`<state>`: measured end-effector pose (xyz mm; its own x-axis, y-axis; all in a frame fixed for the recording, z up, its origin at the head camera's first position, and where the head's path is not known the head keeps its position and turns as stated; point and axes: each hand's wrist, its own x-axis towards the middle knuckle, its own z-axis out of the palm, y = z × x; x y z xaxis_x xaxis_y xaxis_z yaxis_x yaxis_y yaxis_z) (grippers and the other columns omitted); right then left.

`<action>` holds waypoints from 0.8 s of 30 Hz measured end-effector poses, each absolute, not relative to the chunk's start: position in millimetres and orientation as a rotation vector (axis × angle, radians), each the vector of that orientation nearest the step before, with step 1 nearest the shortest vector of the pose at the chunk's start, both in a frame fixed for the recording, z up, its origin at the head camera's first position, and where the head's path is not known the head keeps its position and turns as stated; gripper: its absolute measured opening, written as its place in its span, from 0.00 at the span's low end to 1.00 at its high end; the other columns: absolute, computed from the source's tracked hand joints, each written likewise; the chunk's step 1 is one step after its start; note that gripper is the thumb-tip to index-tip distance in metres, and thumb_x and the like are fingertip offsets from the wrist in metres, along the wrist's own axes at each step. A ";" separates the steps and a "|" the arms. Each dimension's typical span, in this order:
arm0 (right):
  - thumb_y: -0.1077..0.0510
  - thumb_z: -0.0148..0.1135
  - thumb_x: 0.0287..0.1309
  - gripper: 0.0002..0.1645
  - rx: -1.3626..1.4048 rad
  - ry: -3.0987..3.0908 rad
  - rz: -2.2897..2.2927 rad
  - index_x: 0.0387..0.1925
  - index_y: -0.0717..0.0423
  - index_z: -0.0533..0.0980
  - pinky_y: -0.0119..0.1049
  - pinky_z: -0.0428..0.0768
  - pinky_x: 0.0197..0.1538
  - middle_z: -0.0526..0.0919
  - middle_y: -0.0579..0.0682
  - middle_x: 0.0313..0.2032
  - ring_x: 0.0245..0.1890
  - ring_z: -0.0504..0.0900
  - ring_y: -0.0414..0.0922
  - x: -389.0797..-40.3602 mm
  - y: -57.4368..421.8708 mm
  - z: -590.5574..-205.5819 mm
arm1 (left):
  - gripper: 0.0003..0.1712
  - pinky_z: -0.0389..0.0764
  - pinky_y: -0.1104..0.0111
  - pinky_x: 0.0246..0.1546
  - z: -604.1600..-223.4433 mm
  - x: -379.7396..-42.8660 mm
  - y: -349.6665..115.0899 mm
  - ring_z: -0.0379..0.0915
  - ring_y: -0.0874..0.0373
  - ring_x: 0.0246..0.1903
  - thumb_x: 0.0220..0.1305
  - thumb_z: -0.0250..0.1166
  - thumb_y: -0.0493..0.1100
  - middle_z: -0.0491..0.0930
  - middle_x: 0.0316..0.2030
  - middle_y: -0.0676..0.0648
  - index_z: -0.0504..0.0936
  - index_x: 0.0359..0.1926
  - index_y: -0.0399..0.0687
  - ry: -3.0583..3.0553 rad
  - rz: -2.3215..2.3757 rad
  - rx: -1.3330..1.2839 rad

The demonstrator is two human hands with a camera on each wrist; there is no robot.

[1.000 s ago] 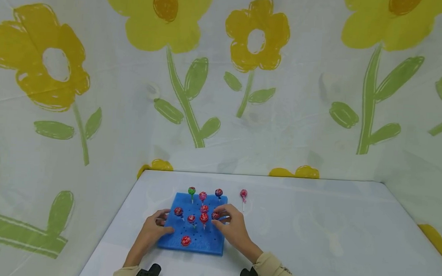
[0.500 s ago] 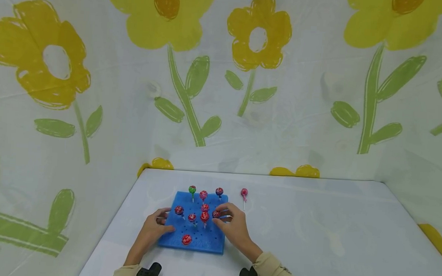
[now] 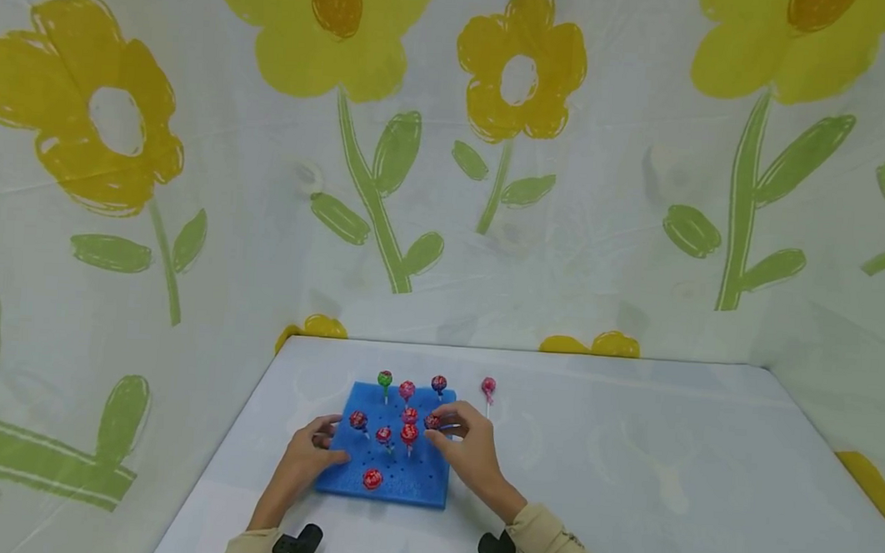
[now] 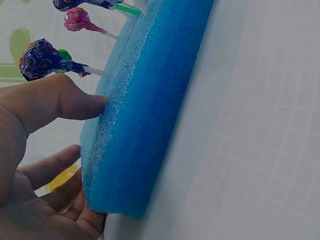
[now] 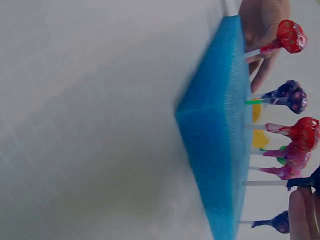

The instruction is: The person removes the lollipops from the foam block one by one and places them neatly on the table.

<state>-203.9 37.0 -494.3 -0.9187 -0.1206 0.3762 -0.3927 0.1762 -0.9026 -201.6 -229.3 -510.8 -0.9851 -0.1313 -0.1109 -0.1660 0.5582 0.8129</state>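
Observation:
A blue foam block (image 3: 420,486) with small holes lies on the white table, several wrapped lollipops standing in it. My left hand (image 3: 308,460) grips its left edge; in the left wrist view the thumb (image 4: 82,102) presses the top edge and the other fingers lie round the corner. Toward the block's right side, my right hand (image 3: 472,452) pinches a dark-wrapped lollipop (image 3: 431,422) by its head. In the right wrist view this lollipop's white stick (image 5: 265,183) reaches to the foam's surface. A red lollipop (image 3: 408,434) stands just left of the right fingertips.
One pink lollipop (image 3: 488,386) lies on the table (image 3: 628,470) beyond the block's right corner. A green lollipop (image 3: 384,379) stands at the block's back edge, a red one (image 3: 373,479) near the front. Flower-printed cloth (image 3: 578,275) encloses the table.
My right hand has risen slightly with the dark-wrapped lollipop between its fingertips. The left hand keeps its grip on the foam block.

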 end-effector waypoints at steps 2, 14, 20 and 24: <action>0.63 0.68 0.52 0.14 0.508 -2.216 1.809 0.42 0.55 0.77 0.44 0.79 0.45 0.80 0.48 0.39 0.41 0.82 0.46 -203.9 39.2 -488.7 | 0.37 0.73 0.58 0.44 -510.1 -202.7 -228.0 0.67 0.49 0.45 0.48 0.72 0.38 0.73 0.48 0.41 0.71 0.61 0.40 2.740 1.437 -0.255; 0.70 0.65 0.52 0.13 0.523 -2.196 1.827 0.41 0.68 0.76 0.44 0.80 0.44 0.80 0.61 0.39 0.40 0.82 0.56 -184.0 50.1 -434.5 | 0.36 0.72 0.59 0.43 -512.4 -202.8 -228.6 0.66 0.49 0.44 0.49 0.71 0.37 0.73 0.47 0.41 0.71 0.61 0.39 2.741 1.416 -0.275; 0.69 0.66 0.52 0.13 0.491 -2.202 1.778 0.41 0.67 0.76 0.40 0.80 0.43 0.80 0.59 0.39 0.39 0.82 0.54 -184.5 57.6 -425.4 | 0.37 0.72 0.59 0.44 -513.6 -203.8 -226.9 0.66 0.49 0.44 0.48 0.71 0.37 0.73 0.47 0.41 0.70 0.61 0.39 2.743 1.411 -0.273; 0.68 0.66 0.52 0.13 0.485 -2.201 1.784 0.41 0.67 0.77 0.39 0.80 0.43 0.80 0.59 0.39 0.40 0.82 0.53 -184.8 62.7 -419.0 | 0.37 0.72 0.59 0.43 -513.4 -203.7 -228.6 0.66 0.49 0.44 0.48 0.72 0.37 0.73 0.47 0.41 0.70 0.61 0.40 2.743 1.407 -0.278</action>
<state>-184.8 62.7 -419.0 -0.9087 -0.0900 0.4077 -0.4175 0.1871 -0.8892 -203.7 -228.6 -513.4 -0.9828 -0.1378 -0.1229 -0.1802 0.5709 0.8010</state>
